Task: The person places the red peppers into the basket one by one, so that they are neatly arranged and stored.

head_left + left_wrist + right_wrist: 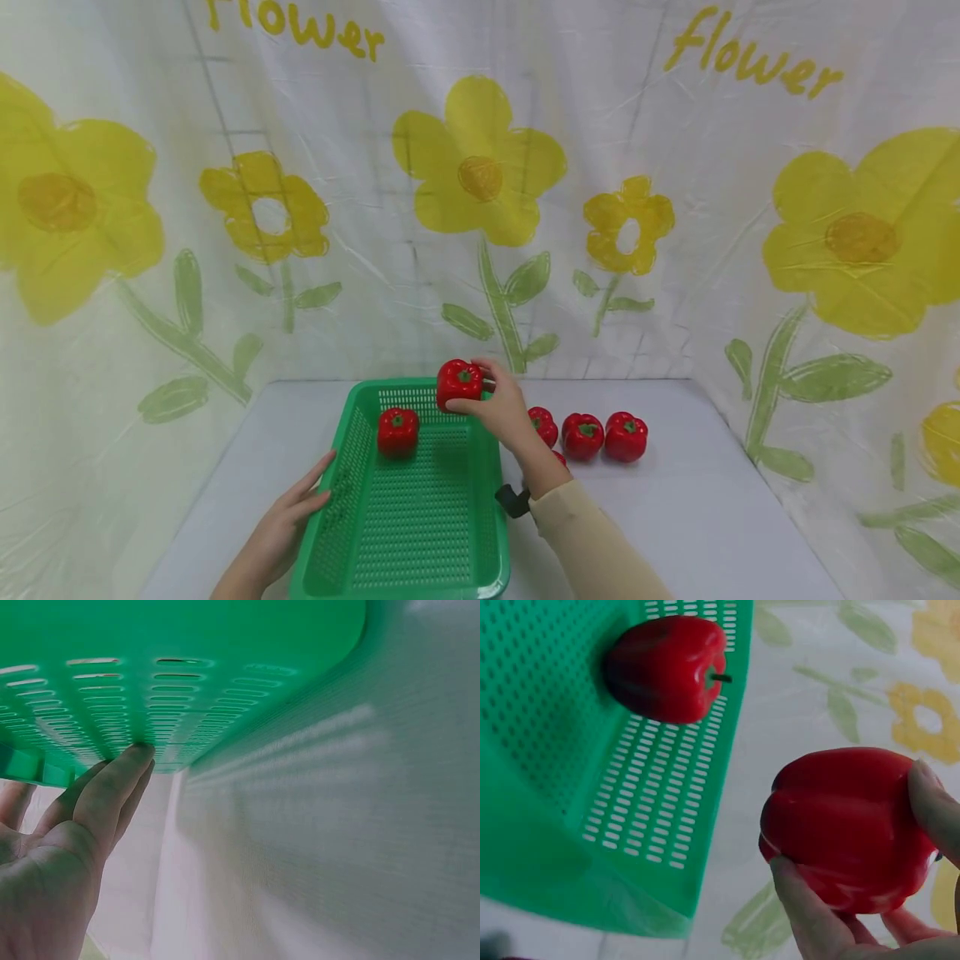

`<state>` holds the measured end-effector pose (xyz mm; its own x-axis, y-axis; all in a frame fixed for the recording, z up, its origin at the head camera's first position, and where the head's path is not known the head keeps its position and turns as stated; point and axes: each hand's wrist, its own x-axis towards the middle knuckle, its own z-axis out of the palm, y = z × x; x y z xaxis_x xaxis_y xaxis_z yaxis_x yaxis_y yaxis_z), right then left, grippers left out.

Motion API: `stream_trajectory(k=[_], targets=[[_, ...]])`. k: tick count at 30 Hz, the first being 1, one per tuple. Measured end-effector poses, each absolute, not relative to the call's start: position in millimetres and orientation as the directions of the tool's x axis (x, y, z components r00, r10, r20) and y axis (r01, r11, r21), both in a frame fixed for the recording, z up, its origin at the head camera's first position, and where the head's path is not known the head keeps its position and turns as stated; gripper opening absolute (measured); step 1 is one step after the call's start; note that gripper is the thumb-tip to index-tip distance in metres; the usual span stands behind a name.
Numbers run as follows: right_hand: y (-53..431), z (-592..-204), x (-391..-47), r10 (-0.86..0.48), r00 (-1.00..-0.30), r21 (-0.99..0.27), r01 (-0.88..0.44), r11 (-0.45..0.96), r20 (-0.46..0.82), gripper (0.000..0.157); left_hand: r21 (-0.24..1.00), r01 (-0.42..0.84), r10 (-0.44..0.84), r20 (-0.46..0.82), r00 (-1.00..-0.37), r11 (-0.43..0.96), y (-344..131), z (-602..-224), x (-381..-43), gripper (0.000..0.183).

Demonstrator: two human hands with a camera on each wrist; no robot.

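My right hand (504,410) holds a glossy red bell pepper (457,382) between thumb and fingers, above the far right corner of a green plastic basket (408,525). In the right wrist view, the thumb lies on one side of this pepper (847,825) and the fingers support the other. Another red bell pepper (397,433) sits inside the basket near its far end, green stem up. My left hand (279,529) rests against the basket's left side. Seen from the left wrist, its extended fingers (112,787) touch the slotted outer wall.
Several more red bell peppers (582,436) stand on the white table (675,517) right of the basket, some partly behind my right forearm. A black device (513,500) is at the right wrist. A white curtain (360,275) painted with yellow flowers hangs behind the table.
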<state>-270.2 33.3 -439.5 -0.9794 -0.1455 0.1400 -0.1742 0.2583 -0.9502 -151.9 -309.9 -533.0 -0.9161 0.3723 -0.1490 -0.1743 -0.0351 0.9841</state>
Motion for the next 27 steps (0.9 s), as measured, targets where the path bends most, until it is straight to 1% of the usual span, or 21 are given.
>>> stream_trajectory(k=[8,15,20,27], targets=[[14,-444,-279,-0.163,-0.980,-0.936,-0.164,0.313,0.117,0.074,0.981,-0.182,0.391,-0.144,-0.909,-0.063,-312,-533,-151,0.063],[6,-450,-284,-0.156,-0.987,-0.928,-0.101,0.359,0.047,0.073,0.981,-0.192,0.336,-0.174,-0.926,-0.021,-306,-531,-152,0.064],[2,-456,-287,-0.141,-0.990,-0.905,-0.071,0.419,0.012,0.077,0.978,-0.210,0.308,-0.197,-0.931,-0.007,-304,-531,-152,0.064],[-3,-462,-289,-0.155,-0.987,-0.856,-0.048,0.515,-0.039,0.075,0.979,-0.201,0.340,-0.178,-0.923,-0.032,-308,-531,-151,0.064]])
